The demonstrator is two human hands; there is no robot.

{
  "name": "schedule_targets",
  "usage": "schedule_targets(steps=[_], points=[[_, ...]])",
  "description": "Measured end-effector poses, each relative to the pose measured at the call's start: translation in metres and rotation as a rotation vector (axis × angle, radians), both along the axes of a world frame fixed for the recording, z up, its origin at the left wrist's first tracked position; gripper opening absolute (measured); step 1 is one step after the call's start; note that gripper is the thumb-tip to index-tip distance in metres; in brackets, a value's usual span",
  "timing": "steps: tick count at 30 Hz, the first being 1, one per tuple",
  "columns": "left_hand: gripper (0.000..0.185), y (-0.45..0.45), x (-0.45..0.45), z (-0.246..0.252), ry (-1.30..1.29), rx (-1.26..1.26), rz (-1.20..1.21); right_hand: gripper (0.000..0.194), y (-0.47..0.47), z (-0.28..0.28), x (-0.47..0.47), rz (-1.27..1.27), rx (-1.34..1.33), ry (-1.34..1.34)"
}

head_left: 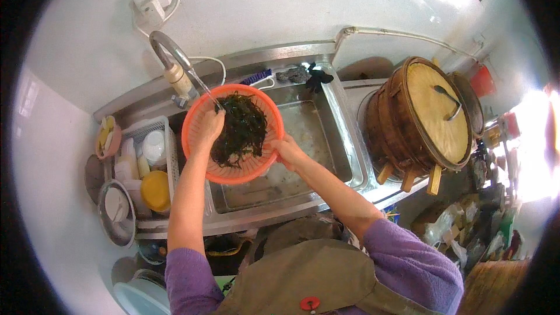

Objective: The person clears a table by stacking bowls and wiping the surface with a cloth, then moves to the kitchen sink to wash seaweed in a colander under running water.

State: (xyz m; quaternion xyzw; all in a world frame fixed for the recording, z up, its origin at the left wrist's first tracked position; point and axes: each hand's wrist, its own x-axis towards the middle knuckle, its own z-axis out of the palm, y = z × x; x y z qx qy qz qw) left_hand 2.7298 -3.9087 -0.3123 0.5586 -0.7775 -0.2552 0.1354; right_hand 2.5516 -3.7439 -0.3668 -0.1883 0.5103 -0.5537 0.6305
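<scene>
An orange plastic colander is held over the stainless steel sink. Dark green, stringy leaves, seaweed-like, lie heaped inside it. My right hand grips the colander's right rim. On the left side of the heap, my left hand reaches into the colander and touches the leaves; its fingertips are partly hidden, so whether they pinch any is unclear. From the curved metal faucet a thin stream of water falls right by the left fingertips.
Left of the basin stands a white plastic basket of containers, including a yellow-lidded one. A metal bowl sits beside it. A purple brush and black cloth lie on the back ledge. A large wooden steamer stands at right.
</scene>
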Motion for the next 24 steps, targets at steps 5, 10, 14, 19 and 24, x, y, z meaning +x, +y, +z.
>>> schedule_targets(steps=[5,10,14,19,24], points=[[0.081,0.047,-0.014,0.005,-0.031,-0.218,-0.25,0.03,-0.005,0.001,-0.002,0.008,0.062,-0.021],[0.082,0.054,-0.019,-0.025,-0.299,-0.124,-0.417,0.033,0.004,-0.002,0.007,0.009,0.028,0.056],[0.048,0.024,-0.012,-0.024,0.079,-0.191,-0.209,0.027,0.01,0.002,0.01,0.007,0.03,0.038],[0.033,-0.003,-0.01,-0.013,0.195,0.073,0.078,0.021,0.004,0.012,0.007,-0.049,0.052,-0.04],[0.058,-0.003,0.001,0.007,0.132,0.095,-0.262,0.033,-0.002,0.013,0.0,-0.066,0.08,0.128]])
